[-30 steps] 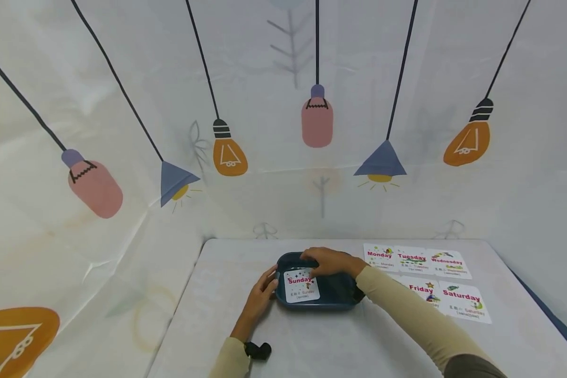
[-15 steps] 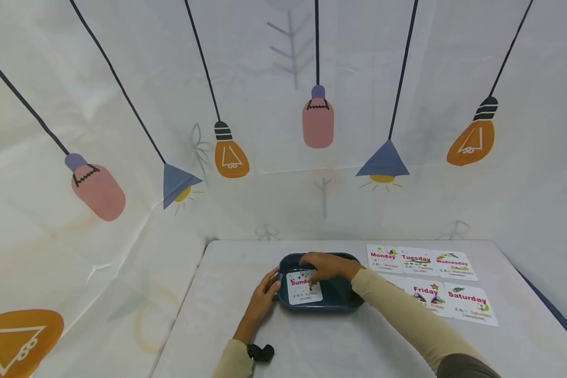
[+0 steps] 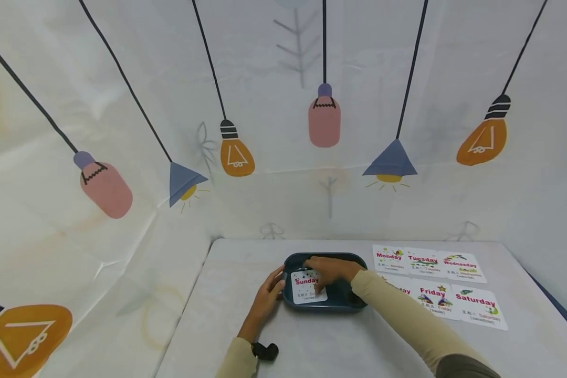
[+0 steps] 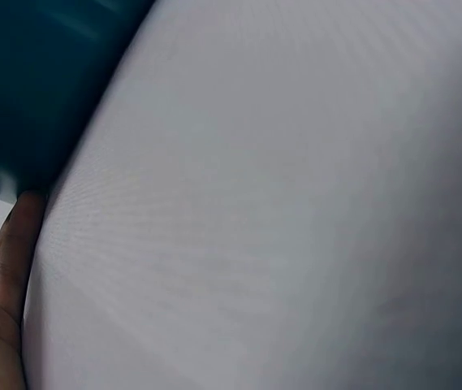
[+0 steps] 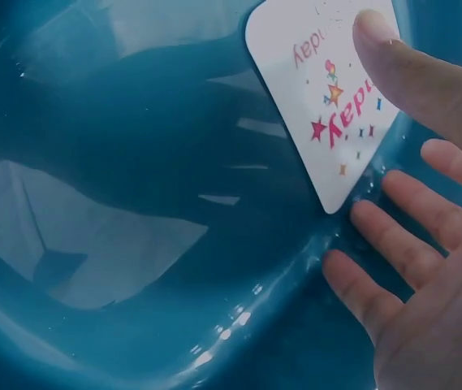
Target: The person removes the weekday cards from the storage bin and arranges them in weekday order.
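Note:
A white card printed "Sunday" (image 3: 306, 295) lies in the left part of a dark teal tray (image 3: 331, 308). My right hand (image 3: 331, 269) reaches over the tray from the right. In the right wrist view, the thumb of the right hand (image 5: 425, 268) rests over the face of the Sunday card (image 5: 295, 73), covering part of its lettering. The other fingers are spread beside the card's edge, along the tray wall (image 5: 222, 333). At the tray's left end, my left hand (image 3: 264, 298) touches the outer side with extended fingers. Those fingertips meet the tray (image 4: 36, 89) in the left wrist view too.
To the right on the white table (image 3: 321, 346) lie two rows of cards, including Monday (image 3: 388, 258), Tuesday (image 3: 422, 261), Wednesday (image 3: 460, 266), Friday (image 3: 432, 300) and Saturday (image 3: 477, 307). My right forearm partly covers the front row. A cloth wall with printed lamps (image 3: 324, 121) rises behind.
My right thumb has come down from the card's upper right corner onto its right side. The left hand stays at the tray's end. The head view has shifted slightly.

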### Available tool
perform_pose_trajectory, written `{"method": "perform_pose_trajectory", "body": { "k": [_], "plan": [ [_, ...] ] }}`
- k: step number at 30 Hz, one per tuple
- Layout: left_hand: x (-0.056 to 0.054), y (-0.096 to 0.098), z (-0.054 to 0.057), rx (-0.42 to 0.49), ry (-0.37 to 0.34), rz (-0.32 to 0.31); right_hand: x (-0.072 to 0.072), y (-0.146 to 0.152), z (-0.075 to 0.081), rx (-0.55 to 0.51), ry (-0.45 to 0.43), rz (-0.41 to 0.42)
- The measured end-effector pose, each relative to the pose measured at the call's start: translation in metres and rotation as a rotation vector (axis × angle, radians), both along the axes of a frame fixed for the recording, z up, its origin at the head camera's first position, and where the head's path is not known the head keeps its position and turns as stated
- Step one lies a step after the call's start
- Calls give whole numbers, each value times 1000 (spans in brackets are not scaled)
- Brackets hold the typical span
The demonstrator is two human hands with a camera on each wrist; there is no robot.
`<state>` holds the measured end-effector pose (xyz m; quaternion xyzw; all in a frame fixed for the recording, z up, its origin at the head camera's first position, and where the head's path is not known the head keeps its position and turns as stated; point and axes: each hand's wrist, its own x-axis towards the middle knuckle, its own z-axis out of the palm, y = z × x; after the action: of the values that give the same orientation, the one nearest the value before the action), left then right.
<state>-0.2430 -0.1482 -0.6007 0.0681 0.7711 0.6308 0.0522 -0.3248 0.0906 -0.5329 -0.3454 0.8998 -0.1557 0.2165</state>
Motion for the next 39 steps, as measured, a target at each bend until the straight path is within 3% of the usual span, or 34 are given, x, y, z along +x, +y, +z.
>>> {"method": "perform_pose_trajectory", "body": {
  "k": [5,7,11,15,18,25,39],
  "plan": [
    [9,1,22,14,29,-25,1,-4,-3,50,42,30],
    [10,2,23,9,23,-25,2,-6,-4,75,53,29],
    [5,1,12,3,-9,-9,2,-11,-6,134,75,28],
    [-3,1,-9,-12,-14,14,2,-14,-9,188,115,36],
    [-4,1,-15,-20,-12,32,3,-16,-11,228,162,51],
    [-4,2,-12,-38,-12,60,5,-19,-11,282,243,80],
    [-5,0,-11,-39,-4,38,8,-22,-6,224,138,-16]
  ]
}}
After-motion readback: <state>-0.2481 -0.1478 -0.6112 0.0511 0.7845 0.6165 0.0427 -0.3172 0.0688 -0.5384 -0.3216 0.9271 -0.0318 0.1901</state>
